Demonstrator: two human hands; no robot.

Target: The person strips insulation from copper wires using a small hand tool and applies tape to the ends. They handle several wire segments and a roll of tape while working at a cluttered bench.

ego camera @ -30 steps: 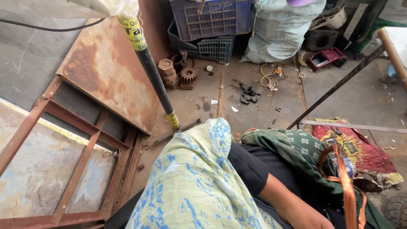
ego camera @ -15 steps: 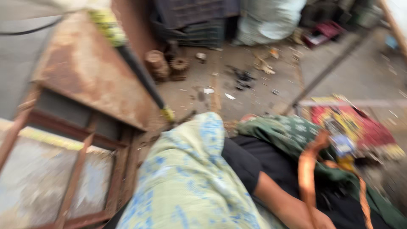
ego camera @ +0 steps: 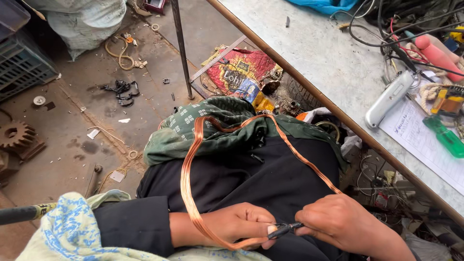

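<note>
Copper wire coil [ego camera: 193, 159] lay looped across lap; left hand [ego camera: 232, 227] and right hand [ego camera: 343, 224] both pinched its black-sleeved end [ego camera: 285, 229]. Risk: strands kinking or splaying if pulled unevenly.

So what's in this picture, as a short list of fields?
Left hand: grips the copper wire loop at its lower end
Right hand: pinches a dark sleeve at the loop's end
Loop: lies over the lap and a green cloth
Table: utility knife, green screwdriver, paper, cables
Floor: rusty gear, scraps
</note>
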